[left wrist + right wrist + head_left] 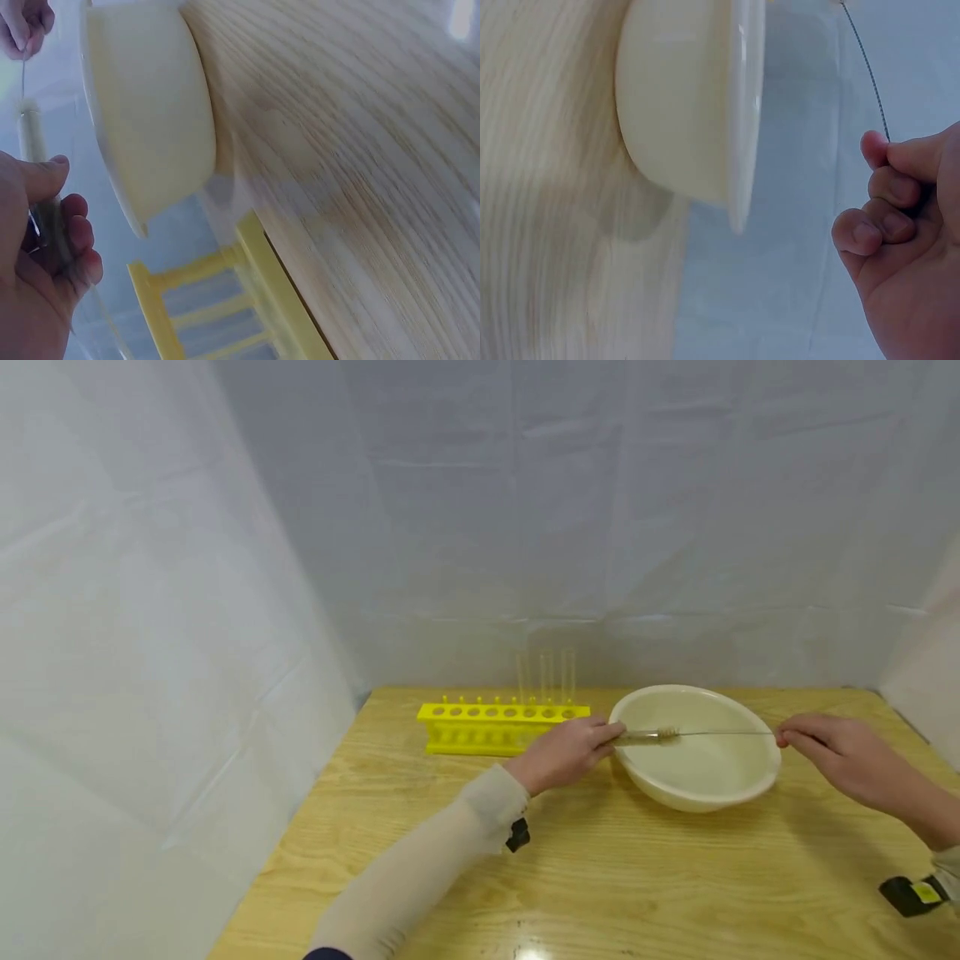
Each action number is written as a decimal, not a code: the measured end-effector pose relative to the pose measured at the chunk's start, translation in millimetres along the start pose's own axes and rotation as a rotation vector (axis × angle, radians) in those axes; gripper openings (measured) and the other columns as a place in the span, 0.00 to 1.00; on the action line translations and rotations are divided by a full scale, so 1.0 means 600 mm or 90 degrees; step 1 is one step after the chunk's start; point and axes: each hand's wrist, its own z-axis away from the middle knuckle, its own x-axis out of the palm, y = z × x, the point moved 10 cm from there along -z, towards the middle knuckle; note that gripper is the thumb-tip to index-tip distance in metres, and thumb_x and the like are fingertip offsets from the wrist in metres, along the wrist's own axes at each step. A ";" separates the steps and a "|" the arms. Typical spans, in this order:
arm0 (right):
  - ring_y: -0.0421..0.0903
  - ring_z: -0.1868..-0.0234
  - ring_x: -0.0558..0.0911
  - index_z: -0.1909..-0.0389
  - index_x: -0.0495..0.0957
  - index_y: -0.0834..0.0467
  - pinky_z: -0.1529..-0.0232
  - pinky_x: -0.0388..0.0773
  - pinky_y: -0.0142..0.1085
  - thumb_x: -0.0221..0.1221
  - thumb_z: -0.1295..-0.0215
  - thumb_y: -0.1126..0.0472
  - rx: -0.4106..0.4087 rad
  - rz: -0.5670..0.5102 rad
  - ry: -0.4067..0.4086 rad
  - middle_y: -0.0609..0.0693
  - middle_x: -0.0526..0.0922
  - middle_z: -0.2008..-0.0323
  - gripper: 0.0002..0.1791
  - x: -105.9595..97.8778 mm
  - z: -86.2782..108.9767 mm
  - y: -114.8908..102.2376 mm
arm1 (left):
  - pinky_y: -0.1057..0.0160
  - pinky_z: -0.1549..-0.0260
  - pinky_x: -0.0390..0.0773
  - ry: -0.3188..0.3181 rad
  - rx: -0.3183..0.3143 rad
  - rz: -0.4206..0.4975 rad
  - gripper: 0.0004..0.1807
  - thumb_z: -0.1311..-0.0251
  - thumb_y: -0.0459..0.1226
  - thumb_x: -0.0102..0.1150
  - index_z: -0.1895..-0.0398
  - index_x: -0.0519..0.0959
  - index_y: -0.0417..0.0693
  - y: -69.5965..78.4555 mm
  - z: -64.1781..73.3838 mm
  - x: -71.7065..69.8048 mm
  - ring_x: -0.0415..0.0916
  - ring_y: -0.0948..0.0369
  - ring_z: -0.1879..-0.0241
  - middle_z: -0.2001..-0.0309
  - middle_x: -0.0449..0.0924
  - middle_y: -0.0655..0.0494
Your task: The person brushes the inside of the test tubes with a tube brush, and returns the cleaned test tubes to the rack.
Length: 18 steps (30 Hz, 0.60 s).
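Note:
My left hand [566, 753] grips a clear glass test tube [636, 738], held lengthwise over a cream basin [705, 785]. Bristles of a test tube brush [670, 734] show at the tube's mouth, and some of the brush lies inside the glass. Its thin twisted wire handle [870, 71] runs across the basin to my right hand [855, 760], where thumb and forefinger pinch the end. In the left wrist view, the fingers of the left hand [45, 247] curl around the tube, whose far end [105, 337] extends past the palm.
Left of the basin stands a yellow test tube rack [480, 748] with a row of holes. Several clear tubes [568, 672] stand upright at its right end. Pale sheeting [480, 527] hangs behind and beside the wooden table [600, 877].

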 end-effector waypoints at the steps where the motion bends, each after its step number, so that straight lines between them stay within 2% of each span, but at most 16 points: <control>1: 0.26 0.60 0.77 0.54 0.83 0.63 0.68 0.77 0.33 0.53 0.25 0.68 -0.010 -0.012 -0.002 0.51 0.87 0.60 0.11 0.006 -0.002 -0.009 | 0.74 0.59 0.76 -0.001 0.004 -0.001 0.20 0.23 0.41 0.50 0.32 0.73 0.51 0.005 -0.003 0.001 0.78 0.66 0.59 0.50 0.80 0.56; 6: 0.35 0.59 0.81 0.52 0.83 0.61 0.64 0.78 0.34 0.52 0.24 0.67 -0.053 -0.089 -0.040 0.48 0.86 0.59 0.11 0.051 -0.025 -0.062 | 0.73 0.55 0.76 -0.006 0.034 -0.032 0.19 0.24 0.42 0.51 0.33 0.73 0.53 0.040 -0.024 0.005 0.77 0.66 0.58 0.50 0.80 0.57; 9: 0.40 0.62 0.80 0.53 0.83 0.59 0.66 0.76 0.35 0.51 0.23 0.66 -0.056 -0.117 -0.050 0.49 0.85 0.59 0.11 0.068 -0.038 -0.082 | 0.73 0.55 0.77 -0.008 0.033 -0.057 0.20 0.24 0.43 0.52 0.32 0.73 0.54 0.051 -0.034 0.008 0.78 0.66 0.59 0.50 0.79 0.57; 14: 0.37 0.69 0.75 0.57 0.82 0.58 0.69 0.71 0.34 0.50 0.22 0.65 -0.041 -0.143 -0.063 0.49 0.84 0.61 0.11 0.077 -0.043 -0.091 | 0.75 0.56 0.77 -0.015 0.024 -0.069 0.20 0.25 0.42 0.52 0.32 0.72 0.53 0.053 -0.035 0.013 0.78 0.66 0.58 0.50 0.79 0.57; 18: 0.34 0.74 0.69 0.62 0.79 0.57 0.71 0.66 0.33 0.49 0.21 0.65 -0.057 -0.177 -0.079 0.47 0.79 0.68 0.11 0.083 -0.040 -0.094 | 0.74 0.55 0.77 -0.004 0.026 -0.067 0.20 0.25 0.42 0.53 0.33 0.73 0.53 0.048 -0.031 0.013 0.79 0.65 0.57 0.49 0.80 0.56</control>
